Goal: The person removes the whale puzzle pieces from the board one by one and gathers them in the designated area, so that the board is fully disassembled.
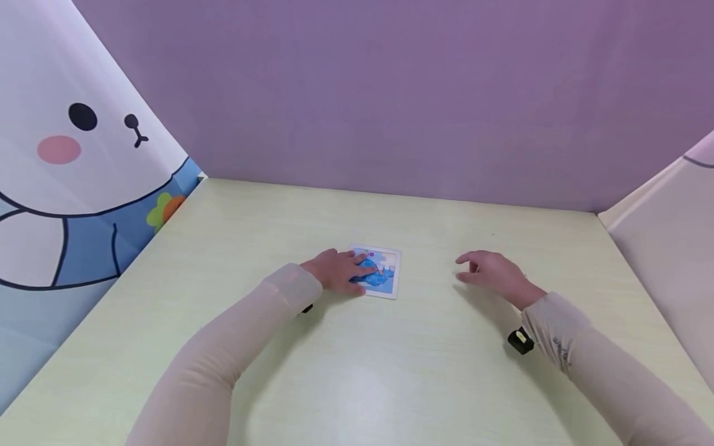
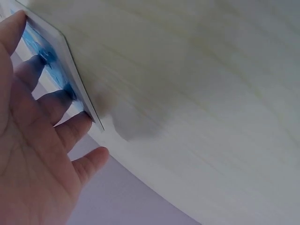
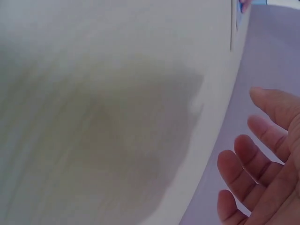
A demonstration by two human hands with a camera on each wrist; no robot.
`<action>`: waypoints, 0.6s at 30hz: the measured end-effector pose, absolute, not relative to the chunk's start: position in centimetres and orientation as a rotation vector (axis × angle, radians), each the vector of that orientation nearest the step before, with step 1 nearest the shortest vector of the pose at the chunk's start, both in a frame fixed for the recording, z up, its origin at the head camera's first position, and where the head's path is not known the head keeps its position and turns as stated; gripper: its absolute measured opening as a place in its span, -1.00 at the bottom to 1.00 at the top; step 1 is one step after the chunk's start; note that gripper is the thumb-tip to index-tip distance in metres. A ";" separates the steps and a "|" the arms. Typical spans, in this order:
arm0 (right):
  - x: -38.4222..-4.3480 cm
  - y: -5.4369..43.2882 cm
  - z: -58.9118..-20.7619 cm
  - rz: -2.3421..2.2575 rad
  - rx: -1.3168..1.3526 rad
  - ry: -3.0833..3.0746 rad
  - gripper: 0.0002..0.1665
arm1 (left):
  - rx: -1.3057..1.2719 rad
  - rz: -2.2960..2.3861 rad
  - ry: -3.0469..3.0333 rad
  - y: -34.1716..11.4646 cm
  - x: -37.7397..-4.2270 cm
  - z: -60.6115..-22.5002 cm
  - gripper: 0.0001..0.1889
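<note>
While spread left hand [image 1: 338, 271] touches square white-rimmed picture [image 1: 380, 282], right hand [image 1: 494, 272] hangs loosely curled above streaked tabletop [image 1: 385, 359].

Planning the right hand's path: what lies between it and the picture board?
The head view shows only bare tabletop between the right hand and picture board.

- from here, pale glare is whitening the near table [image 1: 368, 396]
- soft shadows are lying beside both sleeves [image 1: 209, 356]
- wrist views are looking dimmer, table edges bowing
</note>
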State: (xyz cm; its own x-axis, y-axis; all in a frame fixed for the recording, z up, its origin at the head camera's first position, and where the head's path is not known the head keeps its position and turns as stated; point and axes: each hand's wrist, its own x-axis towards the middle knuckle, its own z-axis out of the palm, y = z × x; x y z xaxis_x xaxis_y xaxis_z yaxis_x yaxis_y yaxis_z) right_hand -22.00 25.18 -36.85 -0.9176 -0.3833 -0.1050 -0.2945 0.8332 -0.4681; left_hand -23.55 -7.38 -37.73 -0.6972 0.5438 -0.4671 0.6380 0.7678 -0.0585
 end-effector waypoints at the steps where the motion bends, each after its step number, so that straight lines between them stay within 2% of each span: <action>1: -22.0 24.9 -36.9 -0.669 -0.529 2.818 -0.55 | 0.898 -0.302 2.533 -7.4 -23.6 -37.7 -0.33; 18: -22.8 19.1 -37.5 -0.418 -0.667 2.852 -0.59 | 0.921 -0.328 2.553 -7.3 -23.9 -38.0 -0.27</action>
State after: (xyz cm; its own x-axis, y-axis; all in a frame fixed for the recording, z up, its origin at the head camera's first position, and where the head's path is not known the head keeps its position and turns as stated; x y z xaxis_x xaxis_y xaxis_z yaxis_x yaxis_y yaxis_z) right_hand -22.79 19.11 -37.53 -0.8827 -0.4565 -0.1117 -0.4052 0.8596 -0.3113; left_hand -23.91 -7.28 -38.01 -0.7002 0.5562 -0.4477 0.6512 0.7546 -0.0810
